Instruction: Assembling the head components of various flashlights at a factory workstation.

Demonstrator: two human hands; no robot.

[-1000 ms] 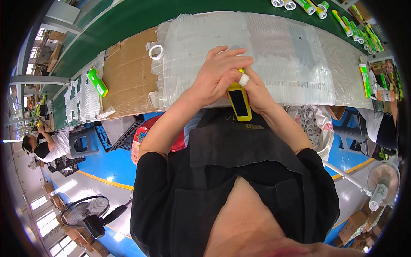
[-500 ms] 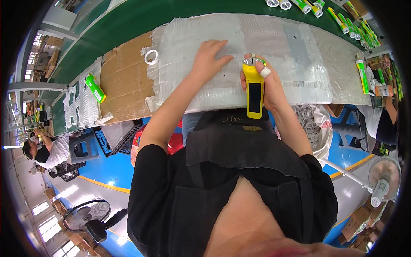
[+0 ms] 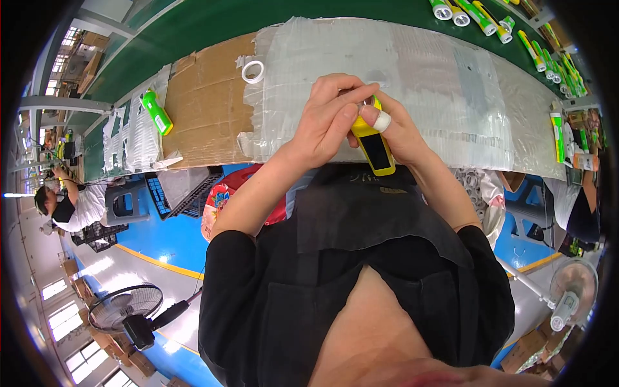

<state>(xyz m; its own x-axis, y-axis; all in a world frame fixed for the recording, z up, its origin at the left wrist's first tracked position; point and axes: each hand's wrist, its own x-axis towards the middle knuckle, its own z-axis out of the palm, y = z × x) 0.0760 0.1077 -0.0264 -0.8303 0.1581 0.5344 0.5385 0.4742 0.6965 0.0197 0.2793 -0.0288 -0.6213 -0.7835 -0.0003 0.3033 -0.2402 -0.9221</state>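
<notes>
A yellow flashlight (image 3: 387,169) with a dark rectangular panel is held over the near edge of the covered bench, its head end away from me. My right hand (image 3: 401,132) is closed around its upper body, a white wrap on the thumb. My left hand (image 3: 327,119) is closed over the head end from the left, its fingers and thumb gripping there. The lens is mostly hidden by my fingers, with a bit of green showing beside them. Left of my hands, a white ring (image 3: 253,72) lies at the seam of cardboard and plastic wrap.
A green and yellow flashlight (image 3: 157,113) lies on the left of the bench. Several more flashlights (image 3: 480,19) lie at the back right. A sack of grey-white rings (image 3: 469,187) stands below the bench edge. Other people (image 3: 80,203) work at both sides; a black fan (image 3: 132,316) stands lower left.
My left hand has come right and down from the bench onto the flashlight's head. The flashlight, in my right hand, has tilted slightly.
</notes>
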